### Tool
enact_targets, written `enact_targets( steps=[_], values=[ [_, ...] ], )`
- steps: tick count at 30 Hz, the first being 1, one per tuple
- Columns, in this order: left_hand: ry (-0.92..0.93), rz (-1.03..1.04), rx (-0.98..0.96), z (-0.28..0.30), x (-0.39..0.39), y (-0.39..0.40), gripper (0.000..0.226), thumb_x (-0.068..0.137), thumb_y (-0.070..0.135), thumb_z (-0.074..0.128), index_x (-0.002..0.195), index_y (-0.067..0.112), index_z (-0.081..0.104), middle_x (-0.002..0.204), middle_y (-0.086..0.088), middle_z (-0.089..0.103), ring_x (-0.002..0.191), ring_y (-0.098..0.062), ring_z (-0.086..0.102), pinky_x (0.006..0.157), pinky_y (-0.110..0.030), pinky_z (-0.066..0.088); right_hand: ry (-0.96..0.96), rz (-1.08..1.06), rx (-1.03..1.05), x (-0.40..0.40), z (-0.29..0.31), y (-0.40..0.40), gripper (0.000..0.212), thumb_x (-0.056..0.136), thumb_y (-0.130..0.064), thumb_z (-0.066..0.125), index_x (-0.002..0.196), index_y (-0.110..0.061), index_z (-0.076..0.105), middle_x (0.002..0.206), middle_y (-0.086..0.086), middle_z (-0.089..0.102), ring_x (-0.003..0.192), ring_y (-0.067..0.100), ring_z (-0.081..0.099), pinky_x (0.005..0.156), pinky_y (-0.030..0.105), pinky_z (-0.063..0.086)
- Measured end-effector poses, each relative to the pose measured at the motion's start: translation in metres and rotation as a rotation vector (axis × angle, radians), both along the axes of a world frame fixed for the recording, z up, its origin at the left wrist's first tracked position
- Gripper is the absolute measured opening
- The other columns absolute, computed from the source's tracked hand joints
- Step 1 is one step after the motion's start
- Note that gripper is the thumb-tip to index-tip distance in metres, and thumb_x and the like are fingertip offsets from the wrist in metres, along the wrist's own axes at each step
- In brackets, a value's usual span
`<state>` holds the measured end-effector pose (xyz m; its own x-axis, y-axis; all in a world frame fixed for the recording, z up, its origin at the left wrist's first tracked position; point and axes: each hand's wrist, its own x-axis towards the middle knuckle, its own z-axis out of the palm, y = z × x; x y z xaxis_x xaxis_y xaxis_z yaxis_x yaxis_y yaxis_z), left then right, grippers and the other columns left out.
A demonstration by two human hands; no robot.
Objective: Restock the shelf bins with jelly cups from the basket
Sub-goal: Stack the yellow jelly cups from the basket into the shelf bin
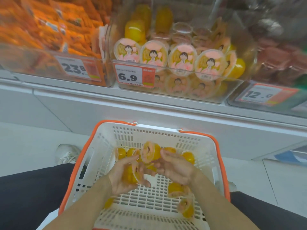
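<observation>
A white basket (103,146) with an orange rim stands on the floor below me, with several yellow jelly cups (176,190) loose on its bottom. My left hand (123,176) grips one yellow jelly cup (130,175) over the basket. My right hand (176,168) holds another jelly cup (150,154) with a pink cartoon lid at its fingertips. Above, the clear shelf bin (174,95) marked 6.9 holds rows of the same cups (181,59), lids facing out.
To the left, a bin (49,67) of orange packets carries a 23.8 tag. A bin (265,95) of dark red packs with a 12.0 tag is on the right. The white shelf ledge (116,103) juts out above the basket. My shoe (66,155) stands left of the basket.
</observation>
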<state>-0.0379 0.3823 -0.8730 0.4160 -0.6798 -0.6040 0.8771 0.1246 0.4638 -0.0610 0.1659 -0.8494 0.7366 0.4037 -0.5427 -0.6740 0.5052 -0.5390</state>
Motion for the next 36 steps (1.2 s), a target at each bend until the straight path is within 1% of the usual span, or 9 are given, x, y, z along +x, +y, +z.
enact_targets(
  steps=[5,8,10,12,15,20,22,29,36],
  values=[
    [-0.185,-0.139,-0.19,0.075,0.019,-0.024,0.05,0.09,0.051,0.064,0.1,0.003,0.059,0.085,-0.019,0.06,0.062,-0.03,0.062,0.034,-0.02,0.022,-0.132,-0.043,0.196,0.015,0.043,-0.008,0.058,0.099,-0.047,0.042,0.126,0.0,0.06,0.092,0.017,0.057,0.063,0.012,0.054,0.055,0.021,0.046],
    [-0.363,-0.166,-0.058,0.115,0.024,-0.032,0.056,0.1,0.055,0.04,0.099,0.003,0.062,0.079,-0.021,0.065,0.048,-0.023,0.058,0.035,-0.02,0.019,-0.191,-0.082,0.176,0.024,0.061,-0.012,0.075,0.093,-0.059,0.05,0.137,0.002,0.049,0.089,0.017,0.053,0.061,0.016,0.051,0.047,0.02,0.042],
    [-0.524,-0.14,0.064,0.131,0.026,-0.037,0.058,0.098,0.056,0.044,0.097,0.002,0.065,0.078,-0.025,0.065,0.046,-0.023,0.05,0.036,-0.02,0.022,-0.214,-0.08,0.114,0.027,0.077,-0.014,0.082,0.08,-0.062,0.068,0.129,0.002,0.055,0.082,0.016,0.051,0.055,0.016,0.045,0.042,0.019,0.037],
    [-0.608,-0.068,0.104,0.141,0.025,-0.039,0.044,0.098,0.046,0.052,0.102,0.004,0.066,0.077,-0.022,0.066,0.048,-0.022,0.055,0.038,-0.021,0.024,-0.265,-0.049,-0.019,0.028,0.093,-0.014,0.082,0.08,-0.068,0.062,0.121,0.003,0.058,0.076,0.016,0.049,0.051,0.016,0.04,0.041,0.02,0.027],
    [-0.59,0.026,0.043,0.149,0.022,-0.038,0.035,0.098,0.037,0.059,0.111,0.005,0.063,0.08,-0.021,0.063,0.055,-0.026,0.055,0.04,-0.024,0.027,-0.346,-0.086,-0.244,0.028,0.114,-0.011,0.081,0.091,-0.066,0.043,0.118,0.01,0.058,0.077,0.017,0.051,0.05,0.015,0.039,0.05,0.027,0.025],
    [-0.467,0.108,-0.096,0.164,0.024,-0.036,0.028,0.098,0.033,0.055,0.101,0.006,0.05,0.082,-0.016,0.059,0.061,-0.025,0.061,0.044,-0.028,0.016,-0.567,-0.14,-0.16,0.028,0.141,-0.011,0.057,0.094,-0.037,0.063,0.142,-0.01,0.049,0.119,0.027,0.052,0.089,0.034,0.047,0.079,0.044,0.035],
    [-0.465,0.092,-0.153,0.177,0.025,-0.033,0.028,0.097,0.035,0.057,0.092,0.01,0.046,0.083,-0.011,0.059,0.066,-0.024,0.062,0.043,-0.026,0.017,-0.64,-0.117,-0.102,0.03,0.151,-0.009,0.062,0.089,-0.025,0.071,0.144,-0.014,0.046,0.117,0.028,0.052,0.087,0.034,0.05,0.078,0.047,0.037],
    [-0.567,-0.123,-0.141,0.231,0.067,-0.017,0.04,0.078,0.045,0.076,0.079,0.008,0.062,0.087,-0.016,0.066,0.071,-0.034,0.068,0.039,-0.028,0.022,-0.781,-0.243,-0.18,0.051,0.212,0.005,0.07,0.076,-0.034,0.085,0.136,-0.013,0.056,0.105,0.015,0.066,0.077,0.022,0.059,0.066,0.031,0.048],
    [-0.582,-0.18,-0.069,0.268,0.105,-0.011,0.036,0.083,0.037,0.065,0.072,0.002,0.066,0.072,-0.023,0.067,0.088,-0.044,0.069,0.052,-0.04,0.054,-0.95,-0.345,-1.206,0.099,0.29,-0.003,0.047,0.082,-0.042,0.066,0.123,-0.022,0.057,0.111,-0.003,0.07,0.086,0.016,0.07,0.069,0.024,0.054]
  ],
)
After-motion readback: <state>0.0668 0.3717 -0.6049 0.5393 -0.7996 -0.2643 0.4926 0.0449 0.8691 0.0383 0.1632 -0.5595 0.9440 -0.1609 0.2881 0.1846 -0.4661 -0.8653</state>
